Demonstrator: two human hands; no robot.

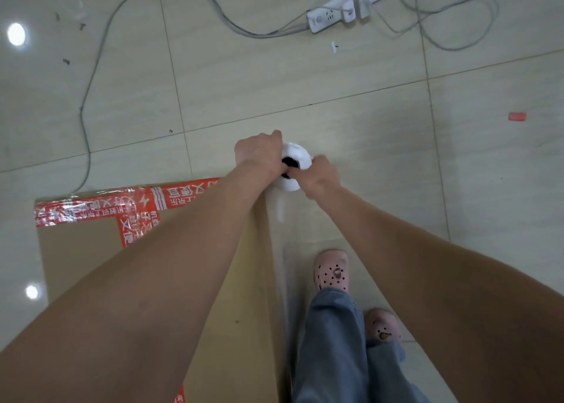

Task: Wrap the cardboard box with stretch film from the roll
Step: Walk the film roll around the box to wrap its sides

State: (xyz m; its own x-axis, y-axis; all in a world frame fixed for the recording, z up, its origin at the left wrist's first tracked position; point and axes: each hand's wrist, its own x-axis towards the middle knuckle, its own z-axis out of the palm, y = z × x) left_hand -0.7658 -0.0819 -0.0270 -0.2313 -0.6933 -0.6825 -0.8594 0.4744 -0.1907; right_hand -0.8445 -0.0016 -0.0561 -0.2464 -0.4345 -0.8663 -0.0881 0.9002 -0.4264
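Both arms reach forward and down over the tiled floor (274, 76). The left hand (258, 151) and the right hand (322, 175) hold the stretch film roll (300, 155) between them. The roll is white with a dark core and stands roughly upright, just past the far right corner of the cardboard box (82, 250). The left hand's fingers (271, 142) curl over the roll's upper end at the core. The right hand's fingers curl around the roll from the other side. Both sets are closed on the roll, though the fingertips themselves are hidden.

The box is on the floor at the lower left. Its brown top faces the camera, and red printed tape (91, 210) runs along the far edge and partway down the middle. A translucent sheet of stretch film (279, 280) runs from the roll back along the box's right side. It bunches into a whitish strand just below the roll.

The person's feet, in pink clogs (331, 273) under blue jeans (332, 341), are beside the box on the right. Further off are white power strips (345, 9), grey cables (88, 82) and a small red scrap (517, 116).
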